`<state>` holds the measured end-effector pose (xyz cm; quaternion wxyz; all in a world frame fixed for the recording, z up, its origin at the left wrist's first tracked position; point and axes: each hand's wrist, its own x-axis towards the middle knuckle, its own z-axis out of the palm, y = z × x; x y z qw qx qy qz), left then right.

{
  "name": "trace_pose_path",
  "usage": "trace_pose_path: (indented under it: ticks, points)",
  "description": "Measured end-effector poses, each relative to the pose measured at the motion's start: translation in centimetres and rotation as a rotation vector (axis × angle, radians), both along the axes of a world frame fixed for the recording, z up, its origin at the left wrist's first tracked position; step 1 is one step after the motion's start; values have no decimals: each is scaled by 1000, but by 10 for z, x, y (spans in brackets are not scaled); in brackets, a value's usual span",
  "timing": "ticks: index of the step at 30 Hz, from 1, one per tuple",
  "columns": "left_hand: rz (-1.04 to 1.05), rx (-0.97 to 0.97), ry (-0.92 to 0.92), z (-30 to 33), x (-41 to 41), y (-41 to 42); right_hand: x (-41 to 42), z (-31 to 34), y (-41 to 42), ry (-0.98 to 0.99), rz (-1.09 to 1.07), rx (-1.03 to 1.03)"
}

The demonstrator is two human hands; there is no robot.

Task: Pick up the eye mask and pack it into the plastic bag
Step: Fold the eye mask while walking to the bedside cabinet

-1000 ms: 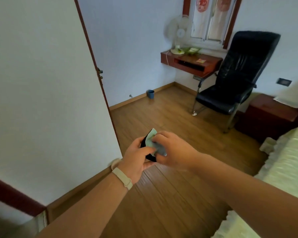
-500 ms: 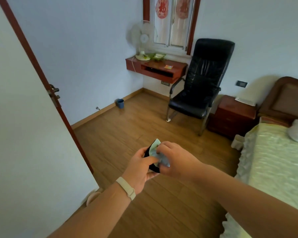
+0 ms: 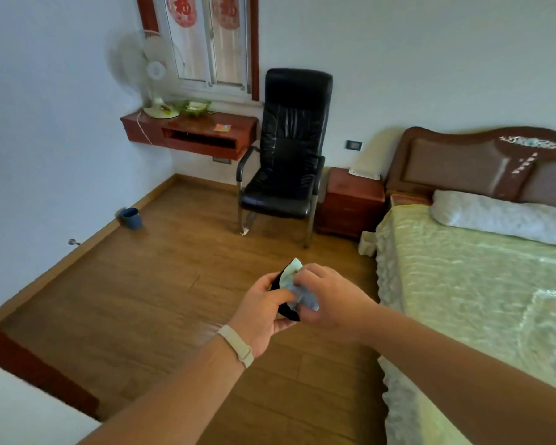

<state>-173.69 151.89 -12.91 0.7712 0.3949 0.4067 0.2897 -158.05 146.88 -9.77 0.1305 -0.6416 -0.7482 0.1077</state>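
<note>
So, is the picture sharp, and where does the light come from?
Head view: daylight enters by the window; the fan is smeared by blur; the hands look fairly sharp; wide-angle distortion bends the edges; sheen on the bed.

Both hands meet mid-room over the floor (image 3: 148, 300): left hand (image 3: 264, 311) & right hand (image 3: 331, 297) hold the eye mask (image 3: 281, 284) and plastic bag (image 3: 300, 292) between them. Bed (image 3: 482, 284) lies to the right w/ pillow (image 3: 501, 216) at its headboard (image 3: 475, 162); nightstand (image 3: 350, 200) sits left of the bed, chair (image 3: 286, 155) left of that. Wall shelf (image 3: 193, 133) w/ fan (image 3: 148, 75) on it hangs left of chair, under the window (image 3: 206, 40); cup (image 3: 130, 218) on floor by left wall.
</note>
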Motion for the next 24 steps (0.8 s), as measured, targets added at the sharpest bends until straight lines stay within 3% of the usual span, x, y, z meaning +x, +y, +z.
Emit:
trace_pose_path:
  ticks: [11,24]
  points:
    - [-94,-57,41,-20,133,77,124,-29,60,69,-139,24]
    - [-190,49,115,16,313,168,294,-25,142,149,-260,87]
